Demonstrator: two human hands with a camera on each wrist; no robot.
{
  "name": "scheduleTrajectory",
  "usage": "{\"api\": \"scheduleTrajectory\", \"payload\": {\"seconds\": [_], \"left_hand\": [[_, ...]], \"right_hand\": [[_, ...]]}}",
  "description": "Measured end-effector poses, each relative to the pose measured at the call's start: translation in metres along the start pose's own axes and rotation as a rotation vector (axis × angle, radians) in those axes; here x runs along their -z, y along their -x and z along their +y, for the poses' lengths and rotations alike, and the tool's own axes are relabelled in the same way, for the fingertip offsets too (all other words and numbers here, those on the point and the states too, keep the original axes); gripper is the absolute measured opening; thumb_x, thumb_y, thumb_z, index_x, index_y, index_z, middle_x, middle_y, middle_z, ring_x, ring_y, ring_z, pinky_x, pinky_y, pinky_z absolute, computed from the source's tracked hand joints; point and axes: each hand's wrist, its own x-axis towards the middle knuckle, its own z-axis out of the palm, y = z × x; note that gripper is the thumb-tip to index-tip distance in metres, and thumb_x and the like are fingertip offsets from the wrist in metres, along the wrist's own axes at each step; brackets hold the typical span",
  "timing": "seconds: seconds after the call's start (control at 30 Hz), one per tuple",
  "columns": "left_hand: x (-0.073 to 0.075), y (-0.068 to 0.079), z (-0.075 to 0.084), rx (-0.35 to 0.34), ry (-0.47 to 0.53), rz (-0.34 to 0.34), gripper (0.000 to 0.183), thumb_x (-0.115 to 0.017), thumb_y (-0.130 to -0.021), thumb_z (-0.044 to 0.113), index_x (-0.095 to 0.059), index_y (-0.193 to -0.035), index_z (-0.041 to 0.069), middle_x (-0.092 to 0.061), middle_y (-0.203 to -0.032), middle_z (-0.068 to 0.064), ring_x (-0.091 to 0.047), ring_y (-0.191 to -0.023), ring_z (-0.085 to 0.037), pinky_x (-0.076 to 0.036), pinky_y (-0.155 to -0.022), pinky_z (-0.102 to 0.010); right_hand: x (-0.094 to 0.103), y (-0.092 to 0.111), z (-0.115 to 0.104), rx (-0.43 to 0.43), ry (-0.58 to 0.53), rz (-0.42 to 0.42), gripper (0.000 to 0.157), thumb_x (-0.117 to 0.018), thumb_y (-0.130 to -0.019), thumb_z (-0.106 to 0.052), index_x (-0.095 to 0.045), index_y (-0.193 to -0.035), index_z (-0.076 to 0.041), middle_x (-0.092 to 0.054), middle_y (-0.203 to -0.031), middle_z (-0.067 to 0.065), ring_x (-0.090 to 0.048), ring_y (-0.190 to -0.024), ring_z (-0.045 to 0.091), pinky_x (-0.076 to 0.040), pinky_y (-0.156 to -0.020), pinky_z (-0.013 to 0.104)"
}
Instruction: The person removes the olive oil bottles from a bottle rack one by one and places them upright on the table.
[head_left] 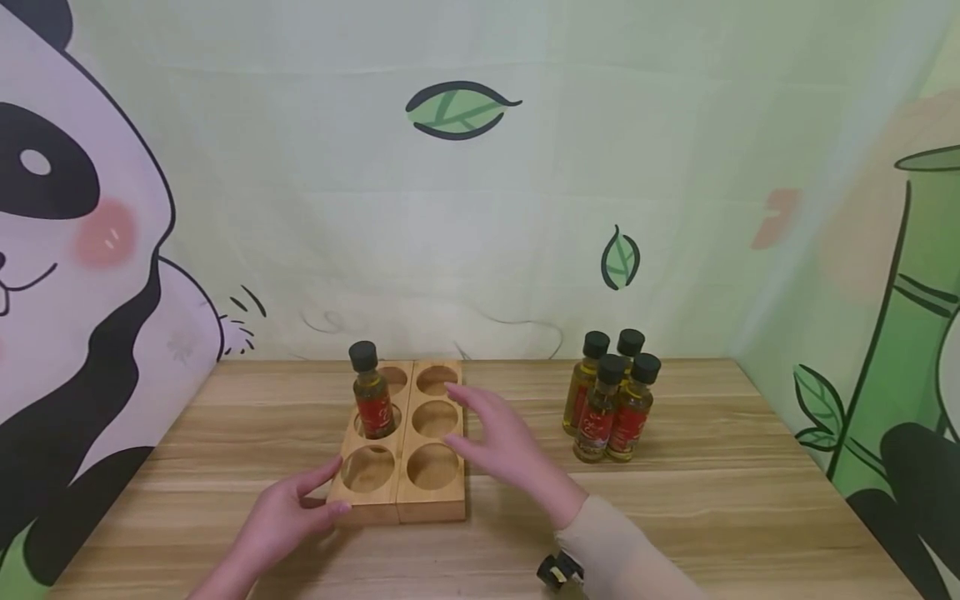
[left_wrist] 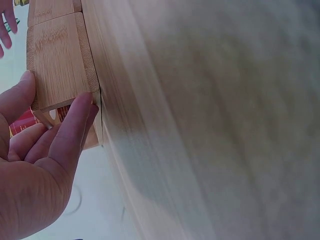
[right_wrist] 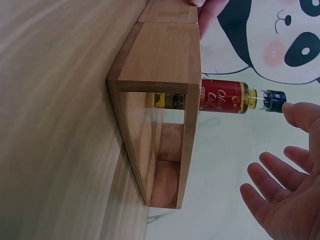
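Observation:
A wooden bottle rack [head_left: 431,508] made of two blocks side by side, with round holes, stands on the table. One small olive oil bottle [head_left: 372,408], black-capped and red-labelled, is upright in the middle hole of the left row; its label shows in the right wrist view. My left hand [head_left: 281,512] grips the rack's near left corner, thumb at the front and fingers along the side. Over the right row, my right hand [head_left: 502,437] hovers with fingers spread and nothing in it. Several matching oil bottles [head_left: 595,429] stand grouped to its right.
The wood-grain table [head_left: 712,500] ends at a printed cloth backdrop [head_left: 315,167] with a panda and leaves. A small black object [head_left: 558,571] is beside the right sleeve [head_left: 622,550], near the front.

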Motion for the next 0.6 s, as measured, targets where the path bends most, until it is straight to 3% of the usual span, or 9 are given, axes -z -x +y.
{"api": "scheduleTrajectory", "payload": {"seconds": [0.2,0.4,0.6], "left_hand": [[0.0,0.001,0.0,-0.012,-0.006,0.003,0.072,-0.084,-0.08,0.023,-0.053,-0.142,0.005,-0.046,-0.145,-0.024,-0.069,-0.1,-0.031,-0.06,-0.073,-0.03],[0.0,-0.001,0.0,-0.003,0.0,0.004,0.072,-0.085,-0.08,0.024,-0.053,-0.142,0.006,-0.046,-0.145,-0.023,-0.069,-0.1,-0.031,-0.06,-0.073,-0.03],[0.0,-0.001,0.001,0.011,0.003,0.003,0.074,-0.085,-0.079,0.027,-0.053,-0.142,0.005,-0.046,-0.145,-0.025,-0.069,-0.1,-0.031,-0.06,-0.072,-0.031]], "right_hand": [[-0.01,-0.018,-0.002,-0.014,-0.018,-0.029,0.067,-0.073,-0.091,-0.026,-0.043,-0.148,-0.009,-0.058,-0.137,0.009,-0.054,-0.125,0.024,-0.042,-0.107,0.042],[-0.019,-0.034,-0.006,-0.051,-0.173,-0.016,0.065,-0.073,-0.092,-0.024,-0.042,-0.148,-0.009,-0.057,-0.139,0.009,-0.054,-0.125,0.02,-0.044,-0.106,0.036],[-0.03,-0.048,-0.011,-0.1,-0.304,0.025,0.064,-0.073,-0.092,-0.018,-0.043,-0.147,-0.005,-0.057,-0.139,0.012,-0.056,-0.124,0.024,-0.045,-0.105,0.041]]}}
